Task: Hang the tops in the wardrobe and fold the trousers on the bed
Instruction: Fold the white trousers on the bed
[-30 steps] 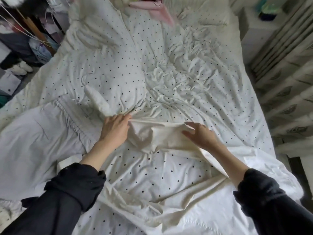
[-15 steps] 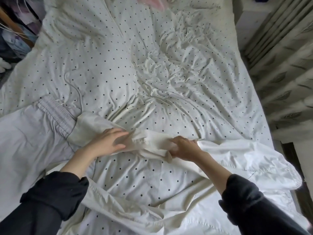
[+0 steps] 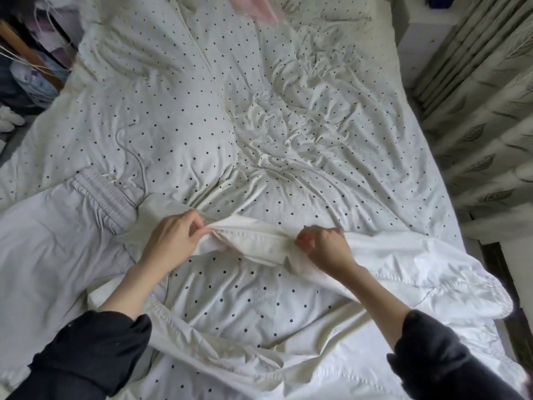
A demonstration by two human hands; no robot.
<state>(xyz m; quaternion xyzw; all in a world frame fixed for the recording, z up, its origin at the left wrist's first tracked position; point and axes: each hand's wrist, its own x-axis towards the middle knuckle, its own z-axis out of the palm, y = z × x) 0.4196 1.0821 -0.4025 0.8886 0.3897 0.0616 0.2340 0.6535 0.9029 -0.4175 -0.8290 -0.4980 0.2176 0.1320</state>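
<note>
On dotted bed [image 3: 288, 140], both hands pinch creased cream trousers [image 3: 253, 243].

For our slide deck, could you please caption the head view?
Both hands, left hand and right hand, grip a cream garment on the polka-dot bed.

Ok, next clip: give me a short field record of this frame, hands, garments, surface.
surface: polka-dot bedding, rumpled
left hand: pinching cream garment's edge
right hand: fist closed on same edge
cream garment: white, spread across the bed's near side, edge stretched between hands
grey trousers: lying flat at left, elastic waistband showing, untouched
pink item: top edge, unclear
</note>
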